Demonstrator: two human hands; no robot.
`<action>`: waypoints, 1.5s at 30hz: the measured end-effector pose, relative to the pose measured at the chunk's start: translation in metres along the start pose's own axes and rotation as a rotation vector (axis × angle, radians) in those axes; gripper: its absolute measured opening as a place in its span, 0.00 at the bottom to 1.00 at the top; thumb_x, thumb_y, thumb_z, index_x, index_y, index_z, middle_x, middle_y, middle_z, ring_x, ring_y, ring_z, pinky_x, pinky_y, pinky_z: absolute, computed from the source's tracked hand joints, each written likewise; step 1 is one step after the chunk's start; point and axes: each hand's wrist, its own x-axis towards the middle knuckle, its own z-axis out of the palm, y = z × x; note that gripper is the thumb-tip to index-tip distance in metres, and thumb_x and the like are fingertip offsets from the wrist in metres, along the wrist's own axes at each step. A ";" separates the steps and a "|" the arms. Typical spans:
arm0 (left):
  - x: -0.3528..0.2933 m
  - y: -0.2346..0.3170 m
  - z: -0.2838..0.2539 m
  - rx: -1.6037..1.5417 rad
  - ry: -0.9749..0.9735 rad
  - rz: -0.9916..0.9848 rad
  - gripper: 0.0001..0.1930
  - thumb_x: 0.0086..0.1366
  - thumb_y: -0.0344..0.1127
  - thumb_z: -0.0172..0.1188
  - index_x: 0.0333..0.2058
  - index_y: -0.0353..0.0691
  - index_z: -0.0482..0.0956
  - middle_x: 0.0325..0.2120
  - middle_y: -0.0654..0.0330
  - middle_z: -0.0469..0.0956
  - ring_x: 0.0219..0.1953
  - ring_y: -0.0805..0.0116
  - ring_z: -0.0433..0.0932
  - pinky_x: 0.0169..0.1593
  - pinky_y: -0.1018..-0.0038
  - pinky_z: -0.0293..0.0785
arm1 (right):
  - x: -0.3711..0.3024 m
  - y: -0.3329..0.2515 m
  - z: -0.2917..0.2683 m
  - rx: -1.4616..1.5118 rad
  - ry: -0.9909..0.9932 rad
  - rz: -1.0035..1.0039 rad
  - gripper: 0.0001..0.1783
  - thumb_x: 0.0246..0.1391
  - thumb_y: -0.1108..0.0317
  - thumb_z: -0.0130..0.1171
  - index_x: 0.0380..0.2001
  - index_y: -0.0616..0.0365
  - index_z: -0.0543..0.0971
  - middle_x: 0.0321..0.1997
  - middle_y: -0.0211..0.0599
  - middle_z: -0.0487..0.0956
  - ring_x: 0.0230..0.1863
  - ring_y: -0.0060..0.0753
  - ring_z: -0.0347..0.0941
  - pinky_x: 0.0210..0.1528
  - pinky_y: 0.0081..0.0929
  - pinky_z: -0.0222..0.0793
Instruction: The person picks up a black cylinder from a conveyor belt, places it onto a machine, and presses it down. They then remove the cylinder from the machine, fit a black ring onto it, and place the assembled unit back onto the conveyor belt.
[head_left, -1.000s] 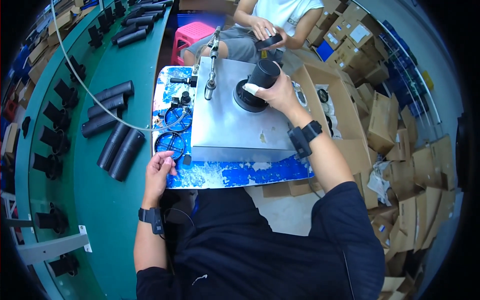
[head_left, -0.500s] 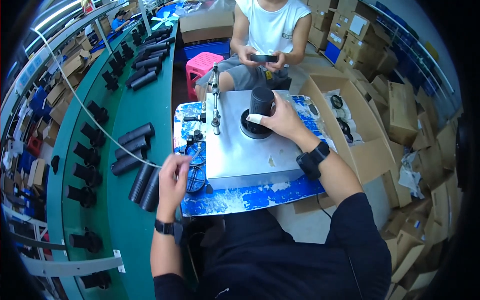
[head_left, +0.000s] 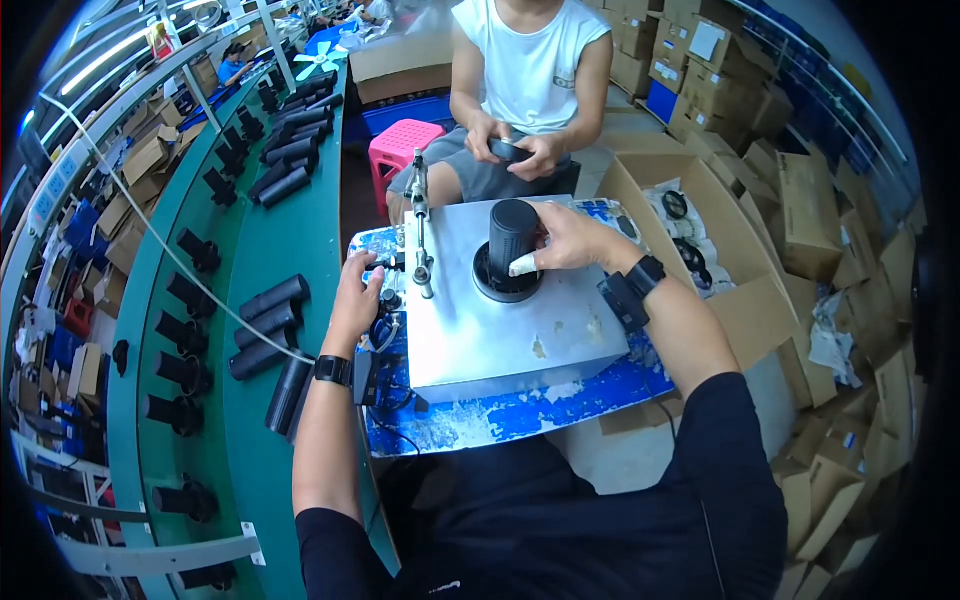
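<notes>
My right hand [head_left: 570, 238] is wrapped round a black cylindrical housing [head_left: 512, 225], with white tape on the thumb. The housing stands upright in a black round seat [head_left: 508, 287] on top of a silver metal box [head_left: 520, 350]. At the box's left side, my left hand [head_left: 352, 300] has its fingers and thumb about a small black handle [head_left: 382, 264], partly hidden by the fingers. Just right of that handle rises a metal lever clamp [head_left: 420, 225], apart from the housing.
A worn blue board [head_left: 480, 425] carries the box. To the left runs a green conveyor [head_left: 250, 400] with black cylinders [head_left: 270, 300]. An open carton [head_left: 740, 270] with black rings stands at right. Opposite, a seated person [head_left: 530, 80] handles a black ring [head_left: 508, 150] beside a pink stool [head_left: 400, 145].
My left hand has moved up and away from me, from beside the board's left edge to the black handle. My right hand stays on the housing. The other person's ring has tilted.
</notes>
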 end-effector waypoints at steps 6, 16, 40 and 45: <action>0.000 0.003 0.005 -0.061 -0.182 -0.137 0.25 0.81 0.45 0.56 0.67 0.35 0.73 0.70 0.44 0.69 0.72 0.47 0.69 0.67 0.61 0.74 | -0.006 -0.014 -0.005 -0.217 -0.027 0.030 0.37 0.45 0.57 0.84 0.56 0.58 0.78 0.35 0.30 0.82 0.36 0.25 0.78 0.41 0.27 0.76; 0.000 -0.005 0.002 -0.066 -0.148 -0.162 0.26 0.79 0.44 0.57 0.66 0.32 0.73 0.70 0.41 0.69 0.73 0.44 0.68 0.72 0.60 0.67 | -0.022 -0.019 0.040 -0.328 0.395 0.025 0.36 0.47 0.51 0.83 0.54 0.60 0.81 0.33 0.35 0.83 0.30 0.28 0.78 0.36 0.30 0.76; -0.058 0.101 -0.048 -0.069 0.173 0.029 0.27 0.74 0.33 0.62 0.69 0.35 0.70 0.65 0.48 0.73 0.51 0.57 0.79 0.54 0.69 0.76 | -0.025 -0.001 0.057 -0.358 0.542 0.001 0.33 0.52 0.53 0.80 0.52 0.64 0.81 0.37 0.41 0.85 0.32 0.35 0.82 0.40 0.35 0.79; -0.176 0.162 -0.102 -0.212 0.147 0.109 0.27 0.69 0.26 0.65 0.66 0.35 0.72 0.58 0.51 0.74 0.34 0.72 0.72 0.40 0.78 0.72 | -0.006 -0.060 0.022 -0.024 0.995 -0.477 0.29 0.62 0.51 0.73 0.55 0.63 0.79 0.45 0.40 0.85 0.44 0.41 0.84 0.53 0.41 0.79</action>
